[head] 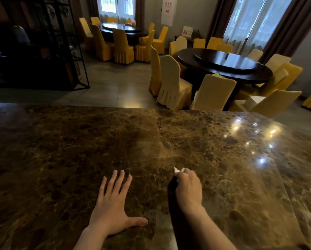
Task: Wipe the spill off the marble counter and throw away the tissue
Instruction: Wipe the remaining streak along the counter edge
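Observation:
The brown marble counter [64, 145] fills the lower half of the view. My right hand [189, 188] rests on it near the front middle, closed around a small crumpled white tissue [178, 170] whose tip pokes out past the knuckles. My left hand [113, 204] lies flat on the counter to the left, palm down, fingers spread, holding nothing. A faint pale streak on the marble runs up and away from the tissue. I cannot make out a distinct spill.
Beyond the counter's far edge stand a dark round dining table [225, 65] ringed with yellow-covered chairs [171, 82] and a second table [122, 30] further back. A black metal shelf [34, 51] stands at the left. Ceiling lights glare off the counter's right side.

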The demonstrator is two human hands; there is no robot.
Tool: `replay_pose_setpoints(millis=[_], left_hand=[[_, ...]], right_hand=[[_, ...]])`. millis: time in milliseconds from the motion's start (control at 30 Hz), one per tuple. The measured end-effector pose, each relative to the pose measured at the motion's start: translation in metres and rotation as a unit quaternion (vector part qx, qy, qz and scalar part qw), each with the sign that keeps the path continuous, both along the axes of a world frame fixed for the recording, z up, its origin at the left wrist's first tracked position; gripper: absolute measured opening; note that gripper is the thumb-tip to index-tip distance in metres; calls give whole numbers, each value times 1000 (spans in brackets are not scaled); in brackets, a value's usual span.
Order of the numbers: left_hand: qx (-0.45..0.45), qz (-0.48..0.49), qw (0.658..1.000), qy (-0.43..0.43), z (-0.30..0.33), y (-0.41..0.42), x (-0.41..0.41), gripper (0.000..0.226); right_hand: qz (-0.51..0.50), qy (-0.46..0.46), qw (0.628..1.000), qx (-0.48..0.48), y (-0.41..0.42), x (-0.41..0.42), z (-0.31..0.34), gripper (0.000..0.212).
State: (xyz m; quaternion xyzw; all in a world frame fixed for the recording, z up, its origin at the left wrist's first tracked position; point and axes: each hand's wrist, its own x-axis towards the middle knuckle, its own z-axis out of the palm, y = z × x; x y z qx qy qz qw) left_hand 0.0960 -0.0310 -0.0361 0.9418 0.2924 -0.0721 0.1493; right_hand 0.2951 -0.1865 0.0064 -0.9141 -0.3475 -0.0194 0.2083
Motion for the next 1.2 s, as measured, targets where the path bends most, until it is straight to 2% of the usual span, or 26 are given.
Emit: replay_pose_setpoints(millis=[100, 200, 267, 400, 533, 633, 700, 767, 833, 900, 967, 1100, 1200], left_hand=[[-4, 2, 1000, 0, -1, -1, 1, 155], [-3, 2, 1000, 2, 0, 0, 0, 155], [-4, 0, 1000, 2, -1, 0, 1, 156], [-2, 4, 1000, -11, -4, 1, -1, 155], [3, 5, 1000, -6, -5, 0, 1, 156], [3, 4, 1000, -10, -5, 0, 0, 156], [-1, 2, 1000, -10, -4, 1, -1, 155], [0, 3, 1000, -11, -3, 1, -1, 155], [10, 1, 1000, -17, -3, 0, -1, 154], [8, 0, 1000, -16, -4, -1, -1, 154], [8, 2, 1000, -20, -4, 0, -1, 154], [16, 0, 1000, 3, -5, 0, 0, 154], [8, 2, 1000, -2, -3, 0, 0, 155]], right_hand=[[92, 14, 996, -1, 5, -44, -8, 21], [189, 0, 982, -12, -11, -45, -9, 22], [155, -9, 987, -37, -21, -22, -5, 20], [5, -3, 1000, -17, -14, 2, 1, 24], [107, 32, 994, -3, 5, -50, -3, 27], [182, 24, 983, -23, -6, -64, -9, 23], [150, 16, 988, -39, -20, -46, -9, 16], [49, 18, 998, -18, -36, -13, -6, 9], [-47, 29, 998, -11, -46, 15, 0, 12], [-82, 31, 996, -9, -37, 15, 1, 17], [-47, 35, 998, 20, -16, -14, 1, 19], [128, 46, 991, 18, 12, -84, -13, 39], [149, 28, 988, -23, -1, -67, -10, 23]])
